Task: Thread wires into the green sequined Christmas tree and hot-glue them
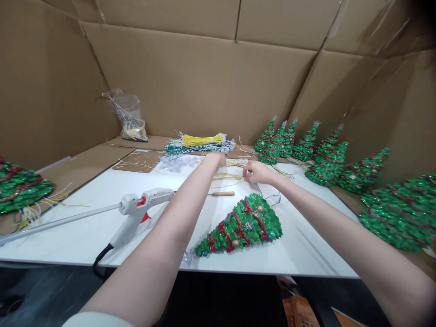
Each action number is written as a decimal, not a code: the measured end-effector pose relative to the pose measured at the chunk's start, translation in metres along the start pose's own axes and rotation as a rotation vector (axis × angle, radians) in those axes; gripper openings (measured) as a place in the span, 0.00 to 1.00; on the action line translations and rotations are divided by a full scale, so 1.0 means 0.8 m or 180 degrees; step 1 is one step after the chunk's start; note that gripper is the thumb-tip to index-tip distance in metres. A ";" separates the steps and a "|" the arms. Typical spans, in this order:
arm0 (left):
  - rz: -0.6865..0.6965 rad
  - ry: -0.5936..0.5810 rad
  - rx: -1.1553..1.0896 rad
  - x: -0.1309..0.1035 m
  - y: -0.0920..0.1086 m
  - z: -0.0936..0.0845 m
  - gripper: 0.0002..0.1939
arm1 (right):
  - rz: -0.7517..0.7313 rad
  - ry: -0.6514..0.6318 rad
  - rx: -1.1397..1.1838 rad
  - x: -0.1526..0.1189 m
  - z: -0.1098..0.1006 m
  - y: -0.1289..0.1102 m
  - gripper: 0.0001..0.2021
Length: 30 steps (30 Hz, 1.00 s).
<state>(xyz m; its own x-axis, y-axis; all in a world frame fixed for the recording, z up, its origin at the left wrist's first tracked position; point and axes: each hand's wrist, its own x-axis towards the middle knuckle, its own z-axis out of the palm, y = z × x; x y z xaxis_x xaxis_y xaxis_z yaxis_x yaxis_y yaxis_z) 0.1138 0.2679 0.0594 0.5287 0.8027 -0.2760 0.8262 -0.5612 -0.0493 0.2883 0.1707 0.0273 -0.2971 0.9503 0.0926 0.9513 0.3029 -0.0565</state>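
My right hand [256, 172] is closed, thumb and fingertips pinched at the ends of some thin yellow wires [227, 176] lying on the white board. To its left, my left hand [216, 159] reaches over the far side of the board, by the same wires; its fingers are hidden from me. A small Christmas tree [240, 225], green and glittery with red garlands and gold balls, lies on its side nearer me, its clear star pointing front left. Between the tree and my hands is a thin tool with a wooden handle [224, 194].
A white glue gun [145, 209] with a long glue stick lies at left. Yellow and green wire bundles [200, 141] and a plastic bag [131, 118] are at the back. More trees [327, 163] stand along the right, one at far left [20, 186]. Cardboard walls [190, 77] enclose the table.
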 end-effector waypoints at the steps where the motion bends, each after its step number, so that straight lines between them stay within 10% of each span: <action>1: 0.0003 0.0004 0.0006 0.000 0.000 0.000 0.17 | -0.0017 0.0001 -0.0003 0.000 0.001 0.000 0.08; 30: 0.0023 -0.0004 0.0066 0.000 0.000 0.000 0.17 | -0.0070 -0.0100 0.0200 -0.001 0.002 0.002 0.07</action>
<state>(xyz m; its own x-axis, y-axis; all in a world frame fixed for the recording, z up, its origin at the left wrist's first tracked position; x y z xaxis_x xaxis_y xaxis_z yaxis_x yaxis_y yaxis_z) 0.1139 0.2674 0.0591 0.5345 0.7983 -0.2776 0.8181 -0.5712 -0.0673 0.2901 0.1705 0.0252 -0.3213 0.9449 0.0632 0.9378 0.3267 -0.1172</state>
